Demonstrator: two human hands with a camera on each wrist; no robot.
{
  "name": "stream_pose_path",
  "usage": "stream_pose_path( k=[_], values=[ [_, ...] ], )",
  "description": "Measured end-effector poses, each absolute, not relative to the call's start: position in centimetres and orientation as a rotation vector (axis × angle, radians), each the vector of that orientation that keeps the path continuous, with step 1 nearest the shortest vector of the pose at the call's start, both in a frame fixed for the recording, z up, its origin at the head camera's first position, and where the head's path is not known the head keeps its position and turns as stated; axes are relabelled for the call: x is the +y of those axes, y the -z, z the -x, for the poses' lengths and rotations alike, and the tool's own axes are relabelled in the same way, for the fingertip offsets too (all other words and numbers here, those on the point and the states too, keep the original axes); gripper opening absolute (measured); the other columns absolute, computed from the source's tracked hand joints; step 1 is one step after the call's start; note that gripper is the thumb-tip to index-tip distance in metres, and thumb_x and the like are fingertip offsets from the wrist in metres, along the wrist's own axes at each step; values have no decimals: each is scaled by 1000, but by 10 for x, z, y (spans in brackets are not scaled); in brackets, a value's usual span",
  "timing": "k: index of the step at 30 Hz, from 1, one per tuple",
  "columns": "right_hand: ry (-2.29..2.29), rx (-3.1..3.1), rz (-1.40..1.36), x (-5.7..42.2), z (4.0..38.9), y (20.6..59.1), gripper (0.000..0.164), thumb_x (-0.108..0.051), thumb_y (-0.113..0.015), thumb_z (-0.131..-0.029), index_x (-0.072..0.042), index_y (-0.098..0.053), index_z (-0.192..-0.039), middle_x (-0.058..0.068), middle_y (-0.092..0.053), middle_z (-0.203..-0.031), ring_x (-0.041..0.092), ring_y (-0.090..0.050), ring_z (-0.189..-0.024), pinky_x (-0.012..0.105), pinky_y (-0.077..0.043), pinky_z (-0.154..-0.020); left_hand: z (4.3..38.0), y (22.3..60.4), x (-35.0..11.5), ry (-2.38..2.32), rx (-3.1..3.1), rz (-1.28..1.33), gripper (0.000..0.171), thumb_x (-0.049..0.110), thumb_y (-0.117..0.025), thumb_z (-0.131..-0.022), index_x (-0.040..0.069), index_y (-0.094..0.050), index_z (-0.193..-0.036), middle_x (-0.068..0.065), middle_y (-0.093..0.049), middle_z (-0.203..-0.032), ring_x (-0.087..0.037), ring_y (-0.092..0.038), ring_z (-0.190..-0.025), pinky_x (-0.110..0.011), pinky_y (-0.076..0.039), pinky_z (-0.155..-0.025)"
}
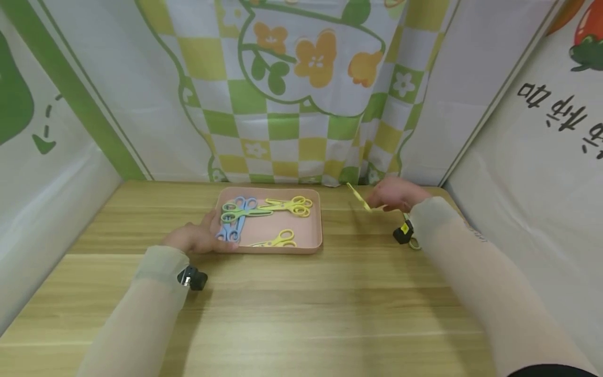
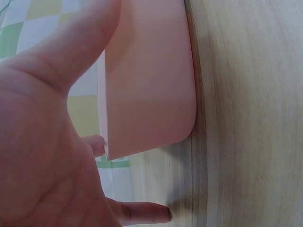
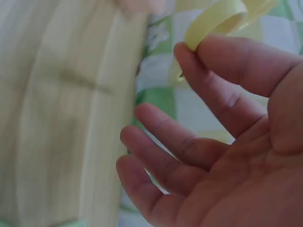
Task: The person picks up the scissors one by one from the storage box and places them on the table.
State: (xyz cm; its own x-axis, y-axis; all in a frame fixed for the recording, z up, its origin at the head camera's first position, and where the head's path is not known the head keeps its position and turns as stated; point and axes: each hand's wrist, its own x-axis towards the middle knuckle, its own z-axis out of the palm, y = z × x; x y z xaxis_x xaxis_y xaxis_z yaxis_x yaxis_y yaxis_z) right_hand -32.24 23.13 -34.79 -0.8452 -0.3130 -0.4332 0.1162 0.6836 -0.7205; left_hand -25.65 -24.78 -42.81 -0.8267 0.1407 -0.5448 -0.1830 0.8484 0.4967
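Note:
My left hand (image 1: 194,236) holds the near left corner of a shallow pink tray (image 1: 322,225); the thumb lies along its front wall (image 2: 151,90) in the left wrist view. Inside the tray, blue scissors (image 1: 240,226) lie at the left, partly under green scissors (image 1: 249,212). Yellow scissors (image 1: 292,206) lie at the back right, and another yellow pair (image 1: 282,240) near the front wall. Right of the tray, my right hand (image 1: 393,193) pinches yellow scissors (image 1: 359,197) above the table, thumb and index finger on a handle loop (image 3: 208,23). Its other fingers are loosely bent.
Partly hidden behind the right wrist camera, a pale handle loop (image 1: 414,243) lies on the wooden table (image 1: 301,314). A checked curtain (image 1: 292,131) hangs at the table's back edge, and white printed panels stand on both sides.

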Motion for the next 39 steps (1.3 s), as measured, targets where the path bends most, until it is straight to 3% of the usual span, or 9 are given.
stream_pose_path(
  k=[3,6,10,12,17,26,29,33,39],
  values=[
    [859,2489,163,246,318,352,32,-12,-70,-85,3,-71,-112,20,-61,-127,36,-53,-118,51,-46,-96,257,427,-248,-728,2441,21,156,83,-75,-57,10,21,-155,-50,9,-147,-63,4,-138,-77,-6,-103],
    [653,2596,207,254,314,359,10,-13,-72,-79,-4,-68,-83,13,-64,-99,30,-57,-96,46,-50,-84,257,425,-248,-710,2447,20,156,84,-74,-56,9,21,-155,-50,6,-147,-64,0,-137,-76,-9,-104],
    [362,2704,291,258,310,369,24,-7,-65,-71,-15,-45,-60,2,-46,-68,19,-44,-64,38,-45,-62,258,424,-248,-690,2458,22,156,85,-73,-56,9,20,-155,-52,-1,-146,-64,-8,-136,-75,-13,-105],
    [235,2727,284,258,308,374,25,-7,-62,-70,-16,-43,-59,2,-45,-64,19,-42,-61,49,-48,-68,258,425,-248,-684,2460,22,156,85,-73,-56,9,20,-155,-52,-2,-146,-64,-9,-136,-75,-14,-105],
    [84,2716,199,256,301,385,15,-11,-65,-74,-12,-56,-63,7,-60,-76,26,-53,-72,86,-19,-89,256,423,-246,-694,2452,8,151,82,-73,-61,9,20,-155,-51,2,-147,-64,-4,-137,-75,-11,-105],
    [-61,2722,319,252,295,390,20,-12,-59,-85,-10,-59,-66,8,-63,-80,31,-59,-82,86,-19,-91,259,430,-247,-710,2452,20,156,84,-74,-56,9,19,-156,-50,2,-147,-64,-4,-137,-74,-11,-106],
    [-49,2740,480,252,296,390,13,-9,-59,-87,-6,-71,-87,11,-69,-97,35,-62,-96,77,-31,-95,258,429,-247,-706,2453,20,155,84,-74,-57,9,20,-155,-50,2,-147,-64,-3,-137,-74,-10,-106],
    [-53,2757,747,254,300,398,35,-9,-71,-81,-8,-72,-117,14,-68,-119,38,-61,-110,60,-46,-91,257,427,-247,-719,2447,19,153,82,-74,-59,9,20,-155,-49,5,-148,-63,0,-138,-75,-8,-106],
    [-127,2742,769,256,300,406,38,-21,-78,-83,-14,-72,-120,11,-66,-124,39,-59,-114,67,-41,-91,256,426,-246,-726,2451,15,151,80,-74,-62,9,21,-155,-48,6,-149,-63,2,-138,-76,-7,-105]
  ],
)
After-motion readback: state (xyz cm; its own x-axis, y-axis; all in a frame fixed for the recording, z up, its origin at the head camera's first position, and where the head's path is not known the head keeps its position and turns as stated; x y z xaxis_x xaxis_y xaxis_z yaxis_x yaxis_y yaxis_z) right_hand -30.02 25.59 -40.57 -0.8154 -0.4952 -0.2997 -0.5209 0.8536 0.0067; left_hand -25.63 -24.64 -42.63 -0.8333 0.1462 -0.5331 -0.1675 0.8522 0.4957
